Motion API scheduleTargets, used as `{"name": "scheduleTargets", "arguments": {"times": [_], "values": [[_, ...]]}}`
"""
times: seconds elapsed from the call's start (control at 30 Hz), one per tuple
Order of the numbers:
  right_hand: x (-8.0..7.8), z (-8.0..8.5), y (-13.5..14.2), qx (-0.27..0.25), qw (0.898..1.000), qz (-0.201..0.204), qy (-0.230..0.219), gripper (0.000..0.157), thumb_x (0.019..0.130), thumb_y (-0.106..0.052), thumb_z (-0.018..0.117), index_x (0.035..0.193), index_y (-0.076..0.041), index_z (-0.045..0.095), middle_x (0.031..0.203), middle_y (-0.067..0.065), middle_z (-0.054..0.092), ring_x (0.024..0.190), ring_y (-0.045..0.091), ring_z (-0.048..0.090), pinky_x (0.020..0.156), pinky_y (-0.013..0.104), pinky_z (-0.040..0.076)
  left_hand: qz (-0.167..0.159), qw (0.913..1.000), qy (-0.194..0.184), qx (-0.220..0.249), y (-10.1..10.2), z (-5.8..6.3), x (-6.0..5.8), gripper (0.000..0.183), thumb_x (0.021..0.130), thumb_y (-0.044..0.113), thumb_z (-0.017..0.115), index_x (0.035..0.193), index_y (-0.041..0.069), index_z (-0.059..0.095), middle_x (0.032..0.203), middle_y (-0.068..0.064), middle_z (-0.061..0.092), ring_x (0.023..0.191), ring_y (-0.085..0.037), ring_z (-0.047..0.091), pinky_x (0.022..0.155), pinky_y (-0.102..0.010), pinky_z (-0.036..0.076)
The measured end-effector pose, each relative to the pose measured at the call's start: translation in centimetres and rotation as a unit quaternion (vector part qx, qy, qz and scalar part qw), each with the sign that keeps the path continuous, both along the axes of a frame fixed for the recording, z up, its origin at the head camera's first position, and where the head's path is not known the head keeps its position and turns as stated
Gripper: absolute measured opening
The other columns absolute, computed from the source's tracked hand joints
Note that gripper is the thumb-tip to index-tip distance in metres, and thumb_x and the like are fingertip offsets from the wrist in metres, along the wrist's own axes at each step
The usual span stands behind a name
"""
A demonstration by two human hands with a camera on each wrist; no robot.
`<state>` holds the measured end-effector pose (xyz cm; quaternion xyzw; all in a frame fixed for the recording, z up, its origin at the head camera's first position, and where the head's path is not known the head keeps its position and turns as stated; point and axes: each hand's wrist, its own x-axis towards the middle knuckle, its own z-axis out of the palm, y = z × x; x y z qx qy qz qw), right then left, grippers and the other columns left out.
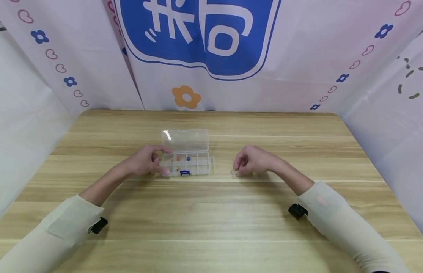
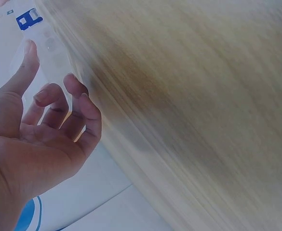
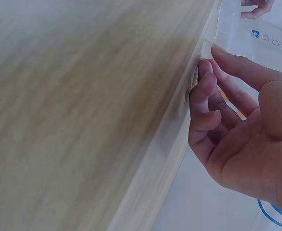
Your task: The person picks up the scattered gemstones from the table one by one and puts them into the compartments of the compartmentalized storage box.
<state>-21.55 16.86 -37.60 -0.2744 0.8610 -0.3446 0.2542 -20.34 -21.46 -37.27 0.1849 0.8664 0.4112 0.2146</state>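
Observation:
A clear plastic compartment box lies on the table with its lid raised at the back and a blue latch at the front. My left hand is at its left end. The forefinger rests along the hinge corner and the straight thumb touches the front corner; the other fingers bend loosely. To the right of the box, my right hand pinches a small clear round disc between thumb and forefinger, low over the table. Another clear disc shows just below it.
Inside the compartments lie a few small pieces, among them an orange one and a dark blue one. The wood-grain table reaches back to a white printed cloth, with white cloth at both sides.

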Motion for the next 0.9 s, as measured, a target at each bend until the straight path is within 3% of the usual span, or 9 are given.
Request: {"name": "scheduleTargets", "arguments": {"times": [0.57, 0.9], "values": [[-0.08, -0.28, 0.3, -0.021, 1.0, 0.018, 0.005, 0.001, 0.09, 0.001, 0.077, 0.089, 0.0, 0.076, 0.081, 0.003, 0.07, 0.071, 0.012, 0.058, 0.064, 0.024, 0.049, 0.006, 1.0, 0.0, -0.007, 0.06, -0.01, -0.01, 0.071, 0.084, 0.005, 0.086, 0.144, -0.009, 0.051, 0.059, 0.002, 0.042, 0.052, -0.008, 0.037, 0.049, -0.022, 0.033], [-0.05, -0.29, 0.69, -0.015, 0.999, -0.027, 0.022, 0.004, 0.093, -0.004, 0.075, 0.09, -0.003, 0.077, 0.081, 0.003, 0.07, 0.07, 0.014, 0.06, 0.064, 0.027, 0.051, 0.007, 1.0, -0.001, -0.005, 0.05, 0.03, -0.01, 0.07, 0.084, 0.004, 0.085, 0.144, -0.009, 0.051, 0.06, 0.002, 0.041, 0.052, -0.008, 0.037, 0.049, -0.022, 0.033]]}}
